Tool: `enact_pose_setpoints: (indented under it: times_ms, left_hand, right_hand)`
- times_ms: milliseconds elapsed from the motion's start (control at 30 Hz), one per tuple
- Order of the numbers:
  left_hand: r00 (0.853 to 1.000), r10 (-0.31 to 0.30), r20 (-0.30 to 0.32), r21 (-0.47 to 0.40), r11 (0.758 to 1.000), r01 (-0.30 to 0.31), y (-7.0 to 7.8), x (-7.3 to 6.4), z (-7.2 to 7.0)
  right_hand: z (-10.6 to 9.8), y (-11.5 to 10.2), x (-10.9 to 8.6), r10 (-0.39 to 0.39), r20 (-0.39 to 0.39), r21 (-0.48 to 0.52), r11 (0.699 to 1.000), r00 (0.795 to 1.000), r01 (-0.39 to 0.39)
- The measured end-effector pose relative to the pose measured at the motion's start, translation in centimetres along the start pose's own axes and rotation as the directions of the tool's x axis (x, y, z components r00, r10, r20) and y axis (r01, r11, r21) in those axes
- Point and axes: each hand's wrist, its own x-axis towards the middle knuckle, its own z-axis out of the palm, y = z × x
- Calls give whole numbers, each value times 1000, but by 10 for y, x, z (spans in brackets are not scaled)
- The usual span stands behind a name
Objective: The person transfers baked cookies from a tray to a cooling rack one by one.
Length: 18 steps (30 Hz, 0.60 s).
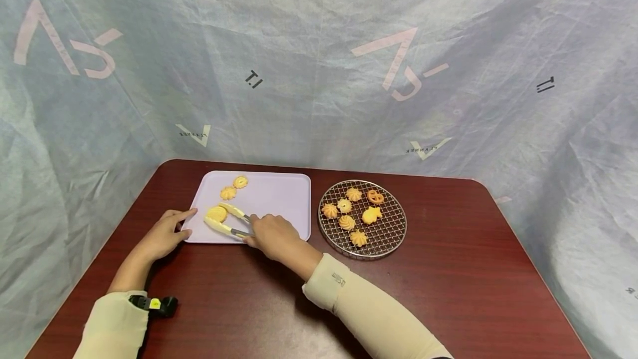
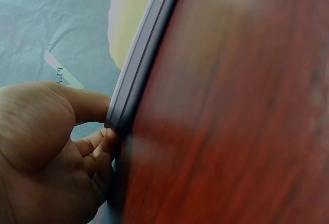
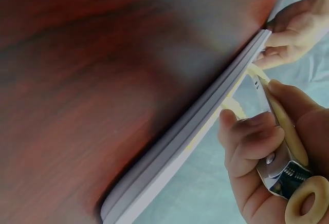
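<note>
My right hand [image 1: 274,235] grips a pair of metal tongs with cream-yellow tips [image 1: 220,227] over a lilac tray [image 1: 281,198]. The tong tips stand on either side of a round yellow cookie [image 1: 216,214] at the tray's left part. Behind it on the tray lie a scalloped cookie [image 1: 228,193] and a ring-shaped flower cookie [image 1: 241,182]. At the tray's near left corner, my left hand [image 1: 161,237] holds the edge between thumb and fingers. In the right wrist view, the tongs' spring and looped end [image 3: 307,201] show beside my right palm.
Right of the tray stands a round wire rack [image 1: 391,229]. It bears several flower-shaped cookies, a pretzel [image 1: 375,197] and a fish-shaped cookie [image 1: 371,215]. All rest on a dark red wooden table [image 1: 448,270], with a grey cloth [image 1: 309,98] hanging behind.
</note>
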Motion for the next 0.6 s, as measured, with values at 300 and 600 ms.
enact_pose_setpoints:
  times_ms: [300,600]
  left_hand:
    - [1000,11,-13,4,1000,-11,1,-1,0]
    - [1000,9,-6,4,1000,-9,1,-1,-1]
  right_hand:
    - [1,13,-18,8,-21,40,999,1000,-8]
    - [0,24,-36,53,-3,106,993,999,-53]
